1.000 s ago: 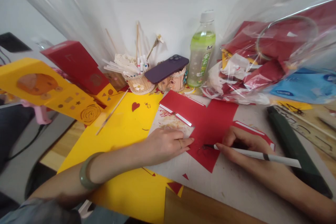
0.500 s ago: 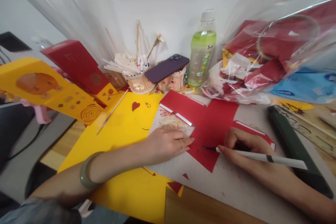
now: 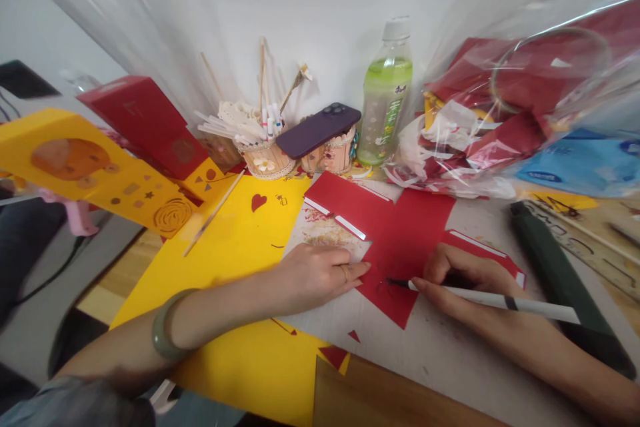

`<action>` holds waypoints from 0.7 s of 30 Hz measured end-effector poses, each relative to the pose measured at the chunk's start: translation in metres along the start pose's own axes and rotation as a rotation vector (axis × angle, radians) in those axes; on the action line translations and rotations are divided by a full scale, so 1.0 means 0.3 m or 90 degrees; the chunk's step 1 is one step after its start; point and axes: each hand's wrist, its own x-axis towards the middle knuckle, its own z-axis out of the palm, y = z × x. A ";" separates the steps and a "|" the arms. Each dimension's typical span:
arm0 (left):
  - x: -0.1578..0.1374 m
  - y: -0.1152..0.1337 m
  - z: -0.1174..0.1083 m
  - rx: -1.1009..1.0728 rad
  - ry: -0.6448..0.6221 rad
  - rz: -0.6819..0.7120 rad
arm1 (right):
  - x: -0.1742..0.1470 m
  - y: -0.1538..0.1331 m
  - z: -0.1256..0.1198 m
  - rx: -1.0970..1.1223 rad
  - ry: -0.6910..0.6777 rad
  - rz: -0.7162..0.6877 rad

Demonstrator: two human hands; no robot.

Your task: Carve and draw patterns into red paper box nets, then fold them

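Your right hand [image 3: 465, 280] is closed around a slim white pen [image 3: 493, 301], its dark tip resting on the red paper [image 3: 400, 240] that lies flat on the worktop [image 3: 450, 353] in front of you. Your left hand [image 3: 315, 273] lies flat with fingers spread and grips nothing, pressing down the left edge of the red sheet and the pale patterned card [image 3: 325, 230] tucked under it.

The red paper looks thin and light, and probably limp. It would likely slide or buckle under the pen tip if it were not held down, so the flat palm close beside the tip is the sensible place to hold it (pinching a corner would only crease it). The cut edges and the white strips [image 3: 350, 227] along the folds look easy to tear. The pen is stiff and light, and you are holding it low, near the tip.

Readable writing is scarce. The green drink bottle [image 3: 384, 100] carries a label with characters too small to make out, the blue packet [image 3: 580, 167] inside the clear bag has a word that is blurred, and the wooden ruler [image 3: 590, 247] at far right shows stencilled letters that cannot be read. The purple phone [image 3: 319, 130] shows no marking.
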 end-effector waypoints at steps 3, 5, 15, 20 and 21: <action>0.003 0.000 -0.001 -0.005 0.009 -0.001 | 0.000 -0.001 0.001 -0.010 0.002 -0.023; 0.004 0.001 -0.001 -0.008 0.014 -0.001 | -0.004 0.003 0.000 -0.008 -0.002 -0.029; 0.003 0.003 -0.002 -0.010 0.013 -0.001 | -0.001 0.009 -0.002 -0.006 0.010 0.002; 0.006 0.004 -0.003 -0.010 0.013 0.004 | -0.002 0.011 -0.002 -0.010 0.007 -0.006; 0.005 0.004 -0.003 -0.012 0.009 0.004 | -0.002 0.009 -0.002 -0.009 0.007 -0.010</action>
